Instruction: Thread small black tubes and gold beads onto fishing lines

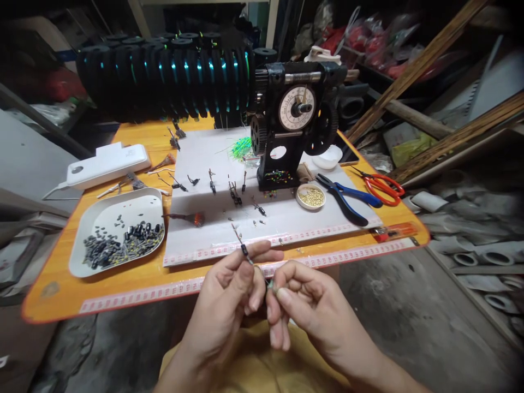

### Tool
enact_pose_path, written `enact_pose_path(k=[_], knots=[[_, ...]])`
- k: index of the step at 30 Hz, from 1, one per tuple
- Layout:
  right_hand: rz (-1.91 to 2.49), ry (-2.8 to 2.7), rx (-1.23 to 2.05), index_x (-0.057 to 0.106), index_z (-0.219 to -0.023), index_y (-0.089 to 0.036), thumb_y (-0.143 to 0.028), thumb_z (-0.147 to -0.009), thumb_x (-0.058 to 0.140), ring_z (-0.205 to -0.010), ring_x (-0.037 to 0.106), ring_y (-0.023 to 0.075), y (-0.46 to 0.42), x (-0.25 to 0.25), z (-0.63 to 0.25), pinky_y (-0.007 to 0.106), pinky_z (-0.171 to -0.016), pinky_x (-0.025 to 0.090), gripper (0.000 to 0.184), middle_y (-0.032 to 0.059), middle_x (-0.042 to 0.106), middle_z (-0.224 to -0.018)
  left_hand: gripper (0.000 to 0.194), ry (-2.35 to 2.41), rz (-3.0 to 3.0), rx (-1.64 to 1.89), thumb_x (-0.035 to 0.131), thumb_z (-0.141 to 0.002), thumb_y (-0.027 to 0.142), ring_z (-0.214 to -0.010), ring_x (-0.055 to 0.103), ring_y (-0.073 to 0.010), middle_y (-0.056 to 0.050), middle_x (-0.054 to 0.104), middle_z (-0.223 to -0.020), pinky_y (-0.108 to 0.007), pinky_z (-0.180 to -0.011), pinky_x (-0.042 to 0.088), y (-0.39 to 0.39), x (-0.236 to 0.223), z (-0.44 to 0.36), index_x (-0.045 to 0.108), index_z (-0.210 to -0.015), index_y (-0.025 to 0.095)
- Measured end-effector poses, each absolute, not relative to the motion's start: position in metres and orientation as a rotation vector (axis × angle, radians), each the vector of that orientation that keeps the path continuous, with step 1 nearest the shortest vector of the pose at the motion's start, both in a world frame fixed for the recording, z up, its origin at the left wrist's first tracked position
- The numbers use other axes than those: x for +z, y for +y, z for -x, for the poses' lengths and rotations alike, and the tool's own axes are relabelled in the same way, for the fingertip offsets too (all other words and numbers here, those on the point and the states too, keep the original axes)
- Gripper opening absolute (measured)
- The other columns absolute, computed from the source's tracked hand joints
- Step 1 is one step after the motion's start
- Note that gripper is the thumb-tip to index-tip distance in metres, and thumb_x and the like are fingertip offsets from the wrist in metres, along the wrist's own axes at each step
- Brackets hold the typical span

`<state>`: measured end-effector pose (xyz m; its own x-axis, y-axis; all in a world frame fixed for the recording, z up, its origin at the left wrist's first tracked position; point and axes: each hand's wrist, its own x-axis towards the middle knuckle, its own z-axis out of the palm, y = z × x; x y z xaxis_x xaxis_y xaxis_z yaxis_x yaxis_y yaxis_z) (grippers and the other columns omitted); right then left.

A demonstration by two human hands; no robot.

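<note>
Close to my lap, just in front of the table edge, both hands work together. My left hand (239, 286) pinches a twisted wire with a small black piece (244, 249) on it between thumb and fingers, its thin end pointing up. My right hand (298, 300) is closed beside it, thumb and index finger together on a tiny pale green bit (271, 284) that I cannot name. Similar wires with black pieces (234, 196) lie scattered on the white board (204, 158) beyond my hands.
At left stand a tray (76, 262) of small black and yellow parts and a white power strip (108, 165). A dish of gold beads (311, 196), pliers (347, 199) and red-handled scissors (382, 188) lie right. Behind are a dial machine (282, 125) and black spools (164, 82).
</note>
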<state>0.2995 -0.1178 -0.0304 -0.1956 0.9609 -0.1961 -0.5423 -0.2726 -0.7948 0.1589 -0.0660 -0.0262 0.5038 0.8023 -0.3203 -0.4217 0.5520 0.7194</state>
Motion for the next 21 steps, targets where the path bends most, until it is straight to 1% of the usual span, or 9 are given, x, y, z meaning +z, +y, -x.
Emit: enact_pose_path(k=[2, 3, 5, 7, 11, 14, 16, 18, 21], knots=[[0.856, -0.711, 1.709, 0.055, -0.086, -0.016, -0.033, -0.094, 0.069, -0.056, 0.068, 0.0062, -0.118, -0.029, -0.300, 0.014, -0.054, 0.053, 0.024, -0.0012, 0.067, -0.071, 0.053, 0.704, -0.633, 0.733, 0.077, -0.078, 0.056, -0.045, 0.054, -0.0100, 0.001, 0.058, -0.057, -0.022, -0.047, 0.048, -0.074, -0.027, -0.156, 0.075, -0.113, 0.017], [0.871, -0.718, 1.704, 0.055, -0.085, -0.016, -0.034, -0.093, 0.069, -0.056, 0.068, 0.0064, -0.118, -0.029, -0.300, 0.015, -0.054, 0.053, 0.024, -0.0013, 0.067, -0.071, 0.051, 0.716, -0.646, 0.731, 0.078, -0.077, 0.056, -0.045, 0.056, -0.0111, 0.000, 0.060, -0.060, -0.024, -0.048, 0.049, -0.077, -0.028, -0.156, 0.077, -0.109, 0.017], [0.915, -0.736, 1.692, 0.056, -0.087, -0.017, -0.037, -0.092, 0.070, -0.055, 0.067, 0.0073, -0.118, -0.030, -0.300, 0.017, -0.055, 0.054, 0.025, -0.0009, 0.067, -0.071, 0.031, 0.764, -0.678, 0.784, 0.081, -0.078, 0.046, -0.044, 0.056, -0.0093, -0.004, 0.067, -0.074, -0.024, -0.046, 0.050, -0.081, -0.028, -0.156, 0.079, -0.092, 0.019], [0.965, -0.752, 1.693, 0.058, -0.090, -0.016, -0.041, -0.089, 0.073, -0.054, 0.066, 0.0084, -0.117, -0.031, -0.300, 0.018, -0.054, 0.054, 0.029, -0.0007, 0.067, -0.070, 0.016, 0.800, -0.705, 0.856, 0.081, -0.080, 0.036, -0.044, 0.053, -0.0062, -0.003, 0.070, -0.080, -0.020, -0.044, 0.047, -0.080, -0.029, -0.158, 0.077, -0.077, 0.020], [1.072, -0.800, 1.755, 0.059, -0.086, -0.016, -0.048, -0.082, 0.078, -0.049, 0.062, 0.0081, -0.118, -0.032, -0.302, 0.018, -0.050, 0.051, 0.037, -0.0017, 0.063, -0.065, 0.018, 0.878, -0.734, 1.020, 0.083, -0.079, 0.035, -0.050, 0.050, -0.0049, 0.002, 0.064, -0.063, -0.014, -0.050, 0.044, -0.072, -0.030, -0.164, 0.074, -0.079, 0.019], [1.175, -0.910, 1.695, 0.058, -0.081, -0.016, -0.049, -0.086, 0.072, -0.047, 0.058, 0.0067, -0.120, -0.029, -0.304, 0.018, -0.050, 0.048, 0.036, -0.0025, 0.060, -0.064, 0.022, 0.885, -0.723, 1.087, 0.085, -0.077, 0.036, -0.056, 0.054, -0.0052, 0.002, 0.063, -0.064, -0.012, -0.053, 0.045, -0.066, -0.029, -0.171, 0.073, -0.080, 0.018], [1.227, -1.073, 1.589, 0.059, -0.080, -0.017, -0.043, -0.092, 0.064, -0.048, 0.057, 0.0070, -0.122, -0.026, -0.306, 0.019, -0.050, 0.048, 0.030, -0.0018, 0.059, -0.066, 0.023, 0.851, -0.700, 1.088, 0.086, -0.076, 0.036, -0.054, 0.055, -0.0048, 0.003, 0.064, -0.065, -0.010, -0.049, 0.043, -0.064, -0.027, -0.177, 0.071, -0.080, 0.019], [1.282, -1.337, 1.399, 0.063, -0.082, -0.016, -0.031, -0.096, 0.058, -0.055, 0.059, 0.0090, -0.124, -0.024, -0.309, 0.020, -0.056, 0.050, 0.021, -0.0005, 0.062, -0.070, 0.024, 0.824, -0.663, 1.077, 0.086, -0.075, 0.037, -0.049, 0.055, -0.0050, 0.003, 0.064, -0.064, -0.009, -0.041, 0.039, -0.063, -0.024, -0.180, 0.070, -0.079, 0.020], [1.338, -1.748, 1.062, 0.069, -0.087, -0.017, -0.015, -0.094, 0.055, -0.069, 0.065, 0.0121, -0.127, -0.019, -0.322, 0.022, -0.067, 0.052, 0.016, 0.0011, 0.069, -0.076, 0.025, 0.843, -0.647, 1.085, 0.086, -0.074, 0.039, -0.036, 0.051, -0.0023, 0.004, 0.067, -0.064, -0.008, -0.033, 0.032, -0.062, -0.020, -0.181, 0.071, -0.081, 0.020]])
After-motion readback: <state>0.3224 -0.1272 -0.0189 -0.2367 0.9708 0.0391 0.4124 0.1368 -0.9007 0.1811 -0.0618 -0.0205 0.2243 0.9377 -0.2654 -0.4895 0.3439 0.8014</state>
